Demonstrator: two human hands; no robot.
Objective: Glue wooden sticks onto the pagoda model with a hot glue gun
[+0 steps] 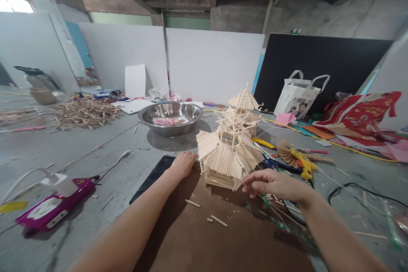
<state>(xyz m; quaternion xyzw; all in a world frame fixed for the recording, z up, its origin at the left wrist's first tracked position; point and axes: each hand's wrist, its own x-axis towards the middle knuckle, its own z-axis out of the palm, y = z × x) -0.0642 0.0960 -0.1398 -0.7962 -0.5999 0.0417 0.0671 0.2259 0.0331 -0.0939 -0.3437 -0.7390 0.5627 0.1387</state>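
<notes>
A model pavilion (231, 157) built of thin wooden sticks stands on a brown board (204, 238), its lower roof slats fanning outward. Close against its left side is my left hand (184, 164); the fingertips are mostly hidden, so their grip does not show. On the right, my right hand (270, 183) has its fingers loosely bent and apart, the tips at the lower right edge of the pavilion. Whether they touch it is unclear. Further stick roofs, including a pointed stick roof (245, 100), rise behind. Short cut sticks (219, 221) lie on the board in front.
A steel basin (170, 119) holds pink-and-clear packages. Left are a stick pile (86, 112) and a purple power strip (55, 204) with cables. A dark flat tray (153, 178) lies by my left forearm. Right are a yellow glue gun (304, 163), cords and a white bag (296, 95).
</notes>
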